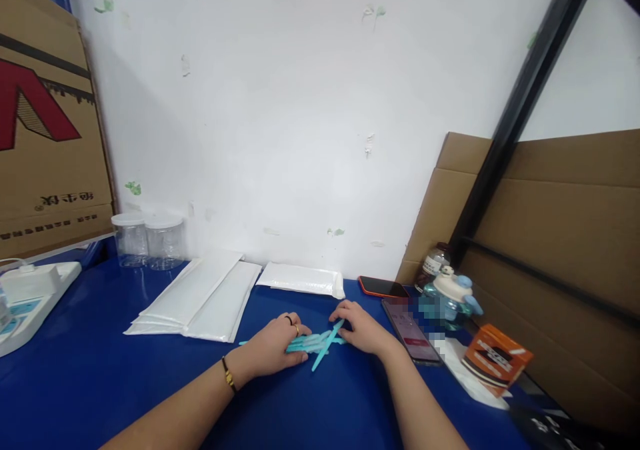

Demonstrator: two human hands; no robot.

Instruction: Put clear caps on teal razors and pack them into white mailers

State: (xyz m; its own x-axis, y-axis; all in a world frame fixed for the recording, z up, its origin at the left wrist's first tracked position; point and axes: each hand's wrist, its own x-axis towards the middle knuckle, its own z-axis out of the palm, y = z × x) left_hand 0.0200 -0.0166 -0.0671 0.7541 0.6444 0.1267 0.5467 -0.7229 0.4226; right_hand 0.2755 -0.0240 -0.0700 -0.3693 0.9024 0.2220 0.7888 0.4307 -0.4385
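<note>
A small pile of slim turquoise plastic sticks (pixel 313 345) lies on the blue tabletop between my hands; their exact kind is too small to tell. My left hand (pixel 274 345), wearing rings and a bracelet, grips the pile's left end between thumb and fingers. One stick's tip pokes out to the left from under that hand. Across the right part of the pile a single stick (pixel 325 350) slants toward me. Its upper end is between the curled fingers and thumb of my right hand (pixel 357 327).
White padded mailers (pixel 200 297) lie at left, another white packet (pixel 300 279) by the wall. Two clear jars (pixel 165 243) stand behind. Phones (pixel 411 330), a water bottle (pixel 450 297), a brown bottle (pixel 433 267) and an orange box (pixel 496 360) are at right. A power strip (pixel 45 303) sits far left.
</note>
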